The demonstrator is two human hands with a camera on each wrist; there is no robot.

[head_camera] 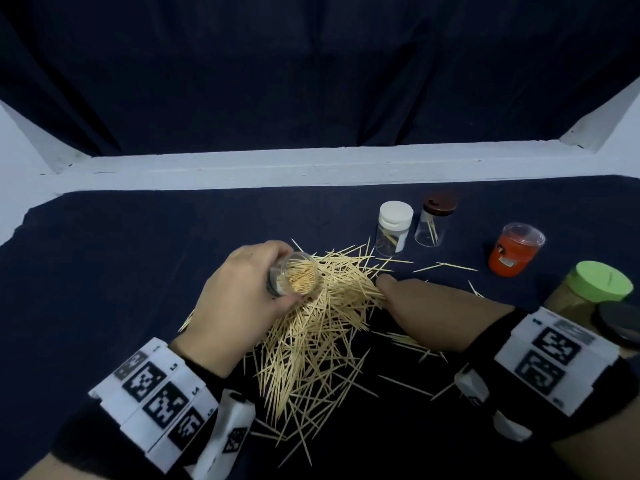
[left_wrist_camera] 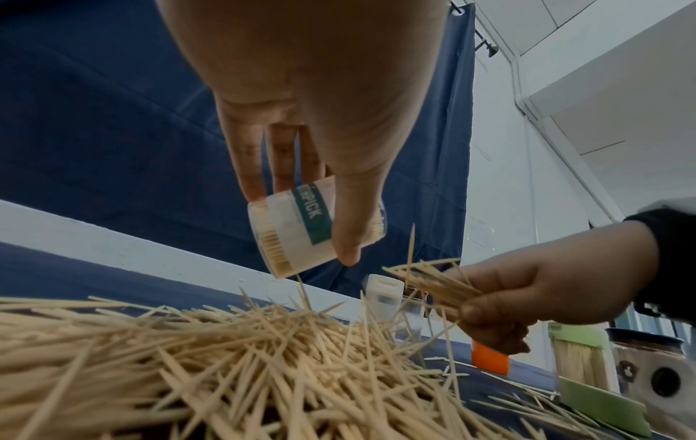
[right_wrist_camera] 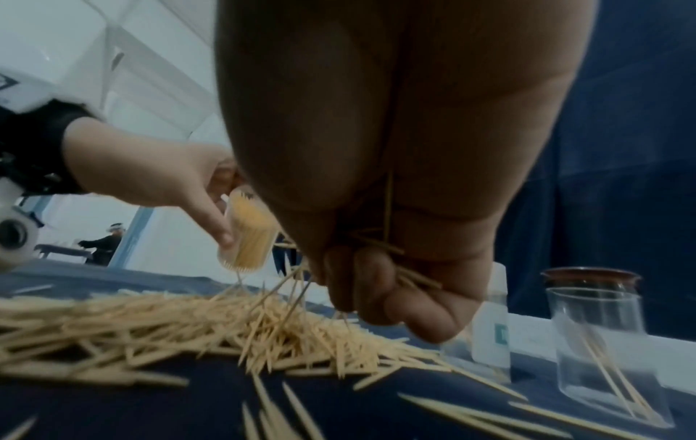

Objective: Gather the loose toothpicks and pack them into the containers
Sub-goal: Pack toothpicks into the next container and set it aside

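Left hand (head_camera: 239,292) round packed jar (head_camera: 294,277); right hand (left_wrist_camera: 527,300) seemingly clutching toothpicks (left_wrist_camera: 433,282)

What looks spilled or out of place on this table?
A big heap of loose toothpicks lies spilled across the dark cloth, with strays toward the red jar. Nothing looks damaged.

At centre frame we see our left hand (head_camera: 239,292) gripping a clear container (head_camera: 292,277) packed with toothpicks, tilted over the loose toothpick pile (head_camera: 311,341) on the dark tabletop (head_camera: 121,254). Our right hand (head_camera: 426,306) pinches a bunch at the pile's right edge. To the upper right stand a white-lidded jar (head_camera: 394,228), a brown-lidded jar (head_camera: 435,220), a red container (head_camera: 514,249) and, at the right edge, a green-lidded jar (head_camera: 592,285).
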